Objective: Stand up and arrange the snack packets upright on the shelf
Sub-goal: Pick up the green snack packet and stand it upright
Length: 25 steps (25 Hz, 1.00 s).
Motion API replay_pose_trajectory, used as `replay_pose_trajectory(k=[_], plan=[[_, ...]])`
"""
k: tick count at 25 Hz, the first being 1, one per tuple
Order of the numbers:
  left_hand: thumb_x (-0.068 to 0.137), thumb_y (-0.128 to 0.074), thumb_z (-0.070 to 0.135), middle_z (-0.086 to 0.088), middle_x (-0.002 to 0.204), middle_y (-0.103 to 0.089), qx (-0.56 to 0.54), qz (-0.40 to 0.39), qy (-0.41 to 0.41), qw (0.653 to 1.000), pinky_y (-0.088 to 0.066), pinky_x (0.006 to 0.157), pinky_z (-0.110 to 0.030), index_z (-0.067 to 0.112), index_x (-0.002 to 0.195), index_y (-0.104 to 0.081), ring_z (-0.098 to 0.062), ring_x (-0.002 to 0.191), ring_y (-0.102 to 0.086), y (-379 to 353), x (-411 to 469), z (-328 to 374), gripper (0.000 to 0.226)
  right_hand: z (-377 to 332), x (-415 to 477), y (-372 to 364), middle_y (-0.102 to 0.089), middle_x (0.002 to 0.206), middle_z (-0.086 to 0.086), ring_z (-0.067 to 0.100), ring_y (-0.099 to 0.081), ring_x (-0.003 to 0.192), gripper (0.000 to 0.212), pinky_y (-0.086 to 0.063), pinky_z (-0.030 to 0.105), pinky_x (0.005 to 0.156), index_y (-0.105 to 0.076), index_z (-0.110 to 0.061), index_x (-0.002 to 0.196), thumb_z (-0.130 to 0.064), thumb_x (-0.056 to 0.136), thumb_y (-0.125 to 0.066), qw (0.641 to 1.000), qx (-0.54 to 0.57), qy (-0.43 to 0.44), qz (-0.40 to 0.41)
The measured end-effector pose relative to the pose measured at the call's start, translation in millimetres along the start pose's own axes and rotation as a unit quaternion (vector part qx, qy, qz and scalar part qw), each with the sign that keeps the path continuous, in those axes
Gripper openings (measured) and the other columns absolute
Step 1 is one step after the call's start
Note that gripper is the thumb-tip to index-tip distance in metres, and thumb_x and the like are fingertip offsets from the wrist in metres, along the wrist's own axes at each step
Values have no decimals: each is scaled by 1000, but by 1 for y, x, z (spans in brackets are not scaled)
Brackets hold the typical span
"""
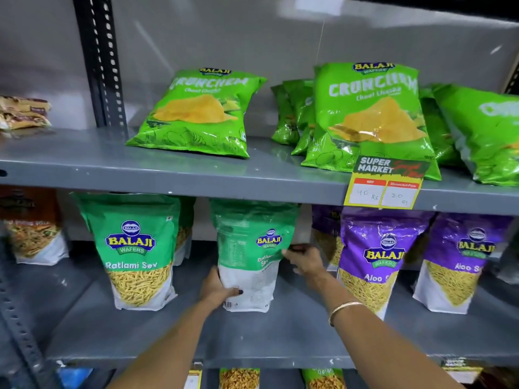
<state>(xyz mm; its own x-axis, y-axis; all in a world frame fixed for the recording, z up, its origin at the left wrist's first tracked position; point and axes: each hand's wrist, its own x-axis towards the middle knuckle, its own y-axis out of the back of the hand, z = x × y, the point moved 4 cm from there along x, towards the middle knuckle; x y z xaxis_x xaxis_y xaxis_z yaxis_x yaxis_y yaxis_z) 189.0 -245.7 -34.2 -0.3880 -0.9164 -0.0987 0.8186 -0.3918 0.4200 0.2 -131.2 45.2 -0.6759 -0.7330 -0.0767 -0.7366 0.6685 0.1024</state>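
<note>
On the middle grey shelf point(168, 341) a green Ratlami Sev packet point(250, 256) stands upright, turned partly sideways so its back panel faces me. My left hand point(217, 289) grips its lower left edge, thumb across the white bottom. My right hand point(304, 261) holds its right edge at mid height. Another green Ratlami Sev packet point(134, 251) stands upright to the left, facing front. Two purple Aloo Sev packets point(376, 256) point(460, 259) stand upright to the right.
The upper shelf point(196, 178) carries green Crunchem chip bags: one point(199, 110) lies tilted back, others point(368, 113) lean in a cluster at the right. A yellow price tag point(386, 183) hangs from that shelf's edge. An orange packet point(31, 226) stands far left. More packets show below.
</note>
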Motion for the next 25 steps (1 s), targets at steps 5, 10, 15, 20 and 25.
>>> replay_pose_trajectory(k=[5, 10, 15, 20, 25], plan=[[45, -74, 7, -14, 122, -60, 2, -69, 10, 998, -53, 85, -35, 7, 131, -40, -26, 103, -58, 4, -12, 1, 92, 55, -28, -31, -50, 71, 3, 11, -46, 54, 22, -37, 22, 49, -44, -15, 83, -1, 80, -61, 958, -143, -155, -194], [77, -47, -16, -5, 86, -57, 4, -178, 68, 982, -39, 60, -21, 12, 101, -54, -11, 73, -49, 18, -20, 5, 38, 50, -33, -35, -54, 109, -4, 14, -51, 90, 48, -41, 23, 61, -44, -22, 118, -8, 78, -65, 957, -152, -109, -221], [86, -55, -5, 1, 89, -59, -33, -168, 87, 981, -39, 75, -26, 19, 92, -53, -13, 93, -51, 15, -22, -1, 25, 50, -37, -37, -41, 122, 0, 15, -43, 115, 68, -43, 20, 88, -26, -17, 116, -8, 71, -77, 957, -163, -42, -238], [81, -65, 1, -4, 100, -53, -49, -160, 69, 984, -39, 73, -21, 20, 114, -48, -16, 102, -48, 5, -18, -4, 41, 53, -27, -29, -41, 137, -1, 14, -45, 118, 87, -47, 30, 96, -24, -18, 140, -18, 71, -77, 946, -164, -45, -275], [78, -70, 7, -7, 117, -50, -55, -134, 80, 986, -38, 70, -25, 17, 117, -40, -16, 101, -47, -9, -18, 4, 51, 53, -22, -23, -48, 117, 1, 14, -56, 108, 87, -53, 29, 83, -20, -24, 135, -13, 69, -76, 938, -129, -79, -313]])
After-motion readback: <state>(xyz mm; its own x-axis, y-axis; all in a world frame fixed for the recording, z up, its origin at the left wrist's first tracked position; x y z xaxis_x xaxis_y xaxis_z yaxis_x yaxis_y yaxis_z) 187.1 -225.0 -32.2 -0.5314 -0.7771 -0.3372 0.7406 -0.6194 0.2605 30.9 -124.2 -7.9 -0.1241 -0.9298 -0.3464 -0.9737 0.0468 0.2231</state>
